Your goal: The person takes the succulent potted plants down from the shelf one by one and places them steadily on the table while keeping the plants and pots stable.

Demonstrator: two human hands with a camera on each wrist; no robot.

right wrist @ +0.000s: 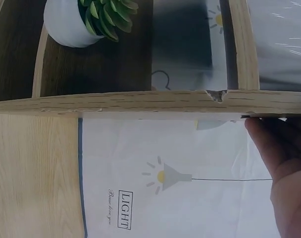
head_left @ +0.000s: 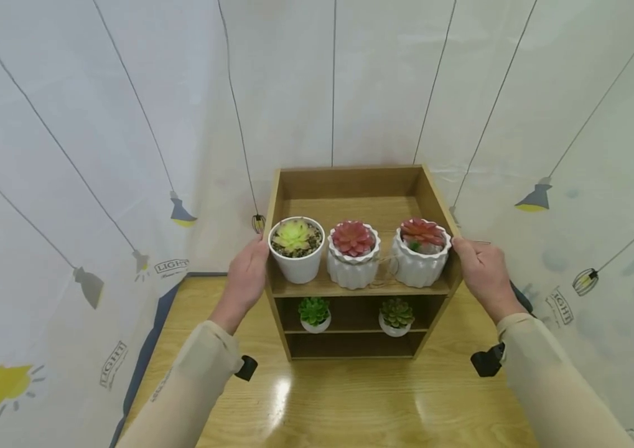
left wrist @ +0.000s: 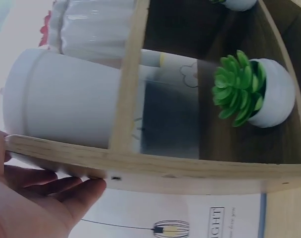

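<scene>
A small wooden shelf (head_left: pixel 350 182) stands on the table, gripped at both sides. My left hand (head_left: pixel 248 274) holds its left side panel; in the left wrist view, the fingers (left wrist: pixel 88 193) lie along the panel's outer face. On the right side panel, my right hand (head_left: pixel 484 267) has its thumb at the front edge. The upper tier carries a light green succulent in a smooth white pot (head_left: pixel 297 269) and red succulents in two fluted white pots (head_left: pixel 353 274) (head_left: pixel 420 270). Below sit two small green succulents (head_left: pixel 314 309) (head_left: pixel 397 312) in round white pots.
The wood-grain table (head_left: pixel 350 404) extends in front of the shelf and to both sides. Pale fabric (head_left: pixel 294 81) printed with hanging lamps encloses the back and sides, with a dark blue edge (head_left: pixel 151 339) at the left. Wrist cameras (head_left: pixel 246 368) protrude from both sleeves.
</scene>
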